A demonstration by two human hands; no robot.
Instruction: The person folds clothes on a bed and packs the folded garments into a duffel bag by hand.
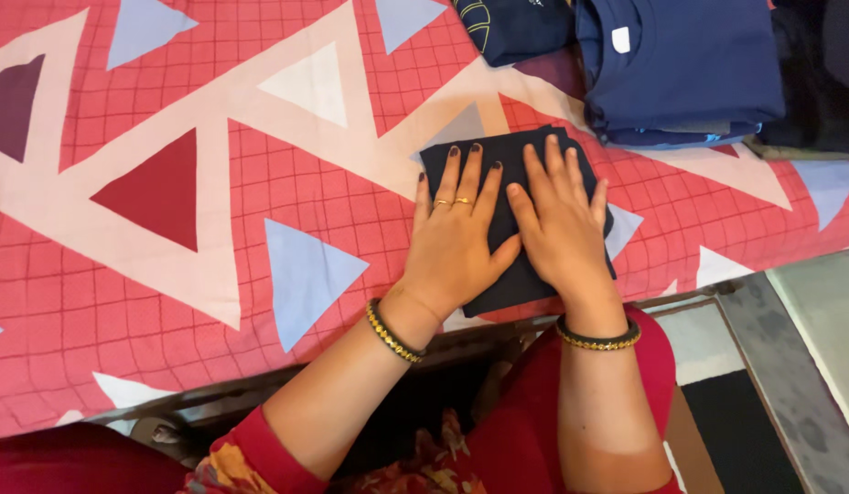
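Both hands (507, 229) press flat on a folded dark cloth (498, 160).

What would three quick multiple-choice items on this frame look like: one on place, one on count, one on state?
1. Where is the stack of folded blue garments?
A. on the bedspread beyond the hands
B. on the floor
C. on the person's lap

2. How many rings show on the left hand?
A. none
B. two
C. four

3. How do both hands sit on the dark folded cloth?
A. fists clenched
B. pinching one corner
C. flat, palms down

Key: 1 A, the stack lies on the red patterned bedspread at upper right. 2 B, two gold rings sit on adjacent fingers. 3 C, left hand and right hand press flat, fingers spread.
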